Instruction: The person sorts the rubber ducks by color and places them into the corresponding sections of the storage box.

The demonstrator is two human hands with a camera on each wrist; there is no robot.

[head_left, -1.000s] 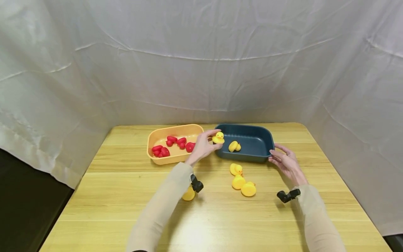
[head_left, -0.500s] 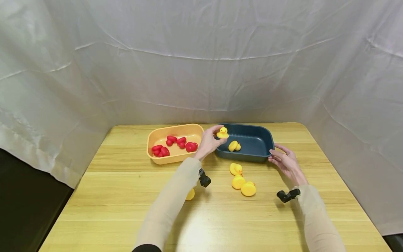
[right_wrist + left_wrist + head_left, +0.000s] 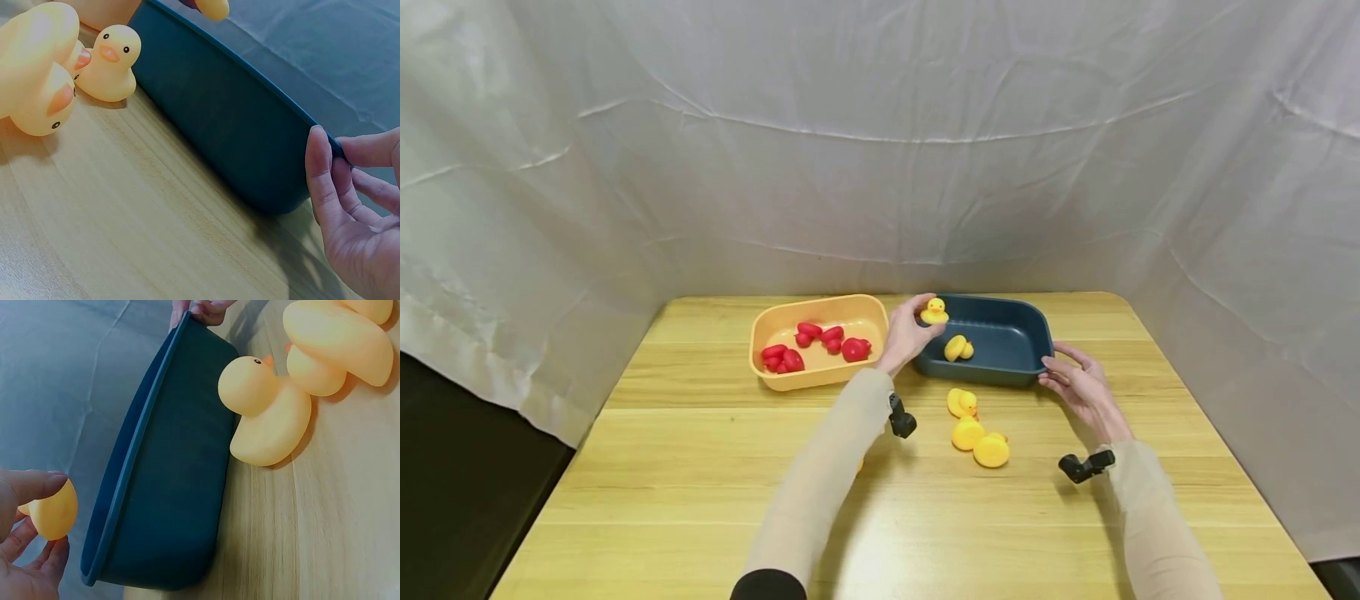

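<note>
The small yellow rubber duck (image 3: pixel 934 312) is pinched between the thumb and fingers (image 3: pixel 34 484) of the left hand (image 3: pixel 907 335), held above the near-left corner of the dark blue plastic tub (image 3: pixel 1000 367). To do this well, it seems best to carry the duck further in over the tub's floor and lower it before the fingers part, so it lands beside the yellow duck lying inside (image 3: pixel 956 347) rather than bouncing off the rim. The right hand (image 3: pixel 1078 385) pinches the tub's right rim, thumb outside, fingers over the edge; a firm hold there should stop it sliding on the wooden counter (image 3: pixel 700 467). Three more yellow ducks (image 3: pixel 973 427) wait near the tub's front wall.
</note>
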